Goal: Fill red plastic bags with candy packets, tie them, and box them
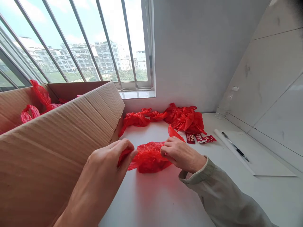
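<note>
A red plastic bag [151, 157] is stretched between my two hands over the white table. My left hand [109, 167] is closed on the bag's left side, with a red fold showing between thumb and fingers. On the right side, my right hand [181, 154] pinches the bag, and a red tip of plastic sticks up behind its fingers. Something darker red bulges low in the bag, but I cannot make out what it is.
A cardboard box [59, 145] holding red bags fills the left. Behind lie crumpled red bags [186, 119] and small dark red packets [205, 139]. At the right are a pen [235, 147] on a white pad [260, 154] and a clear bottle [227, 102].
</note>
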Motion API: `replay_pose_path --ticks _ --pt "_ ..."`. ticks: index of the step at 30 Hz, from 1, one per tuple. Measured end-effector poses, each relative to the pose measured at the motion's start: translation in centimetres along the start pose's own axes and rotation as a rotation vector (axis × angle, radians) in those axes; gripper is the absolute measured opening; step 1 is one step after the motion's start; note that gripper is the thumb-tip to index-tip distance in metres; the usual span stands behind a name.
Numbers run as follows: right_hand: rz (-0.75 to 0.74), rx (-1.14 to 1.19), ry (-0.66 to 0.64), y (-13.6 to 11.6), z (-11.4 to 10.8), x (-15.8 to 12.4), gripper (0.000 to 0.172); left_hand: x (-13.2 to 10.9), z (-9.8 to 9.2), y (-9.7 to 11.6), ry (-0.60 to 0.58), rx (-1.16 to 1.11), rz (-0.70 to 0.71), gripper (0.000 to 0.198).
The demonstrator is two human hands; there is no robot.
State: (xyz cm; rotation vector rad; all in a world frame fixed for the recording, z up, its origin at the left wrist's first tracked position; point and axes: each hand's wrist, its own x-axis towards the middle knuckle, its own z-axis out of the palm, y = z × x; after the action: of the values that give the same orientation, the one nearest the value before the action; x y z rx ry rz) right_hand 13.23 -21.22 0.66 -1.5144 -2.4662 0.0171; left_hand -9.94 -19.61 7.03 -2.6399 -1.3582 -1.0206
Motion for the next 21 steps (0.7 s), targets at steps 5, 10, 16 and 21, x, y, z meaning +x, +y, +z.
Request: replay_pose_path --ticks 5,10,16,21 --pt "0.037 0.006 0.021 -0.4 -0.7 -0.5 0.019 0.6 -0.8 0.5 0.055 0.198 -0.144 0.028" --pt "0.081 -0.058 0.0 0.0 -0.7 -1.0 0.02 0.4 -0.6 0.2 0.081 0.39 -0.203 0.03" --pt "0.267 0.08 -0.267 -1.8 -1.8 -2.9 0.029 -0.1 -0.5 0.2 0.124 0.48 -0.074 0.017" --pt "0.225 0.08 -0.174 -3.1 -1.0 -2.4 0.019 -0.8 0.4 3.6 0.164 0.155 0.314 0.017"
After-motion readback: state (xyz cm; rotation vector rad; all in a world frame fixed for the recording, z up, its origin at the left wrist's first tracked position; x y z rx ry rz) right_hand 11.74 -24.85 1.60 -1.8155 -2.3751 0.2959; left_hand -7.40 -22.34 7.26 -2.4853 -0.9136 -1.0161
